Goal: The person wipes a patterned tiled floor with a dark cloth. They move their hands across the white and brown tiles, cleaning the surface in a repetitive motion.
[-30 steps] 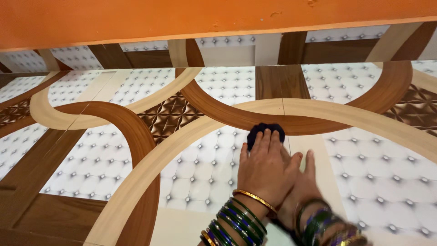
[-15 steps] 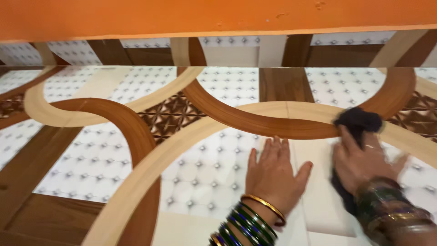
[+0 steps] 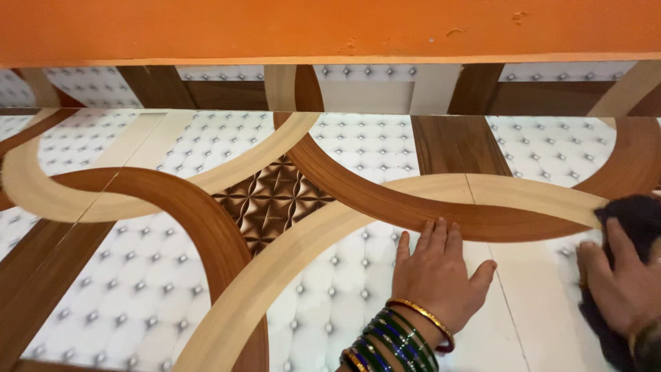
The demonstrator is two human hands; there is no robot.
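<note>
Cloth (image 3: 637,217), dark navy and bunched, sits at the far right edge of the head view, on the patterned floor (image 3: 138,275); part of it shows above the fingers and part trails down below the palm toward the bottom corner, so its long axis runs roughly away from the person and back, top to bottom in the picture; the frame edge cuts off its right side, and its full shape cannot be told; it lies where a light tan curved band (image 3: 537,196) meets a white quilted-look panel.

Around it the floor is laid in glossy printed tiles: wide dark brown arcs, pale tan arcs, white tufted panels with small studs, and a bronze diamond-patterned patch (image 3: 272,203) well to the left; an orange ledge (image 3: 310,31) runs along the top of the picture, with more tile beneath it; nothing lies on the floor between the two hands.

Right hand (image 3: 620,282) presses down on the cloth, fingers spread over it and curled at the tips, clamped on the fabric; left hand (image 3: 441,272) lies flat and open on the tile, fingers together pointing away, thumb out to the right, holding nothing; bangles (image 3: 396,337) of gold, green and blue ring its wrist.
</note>
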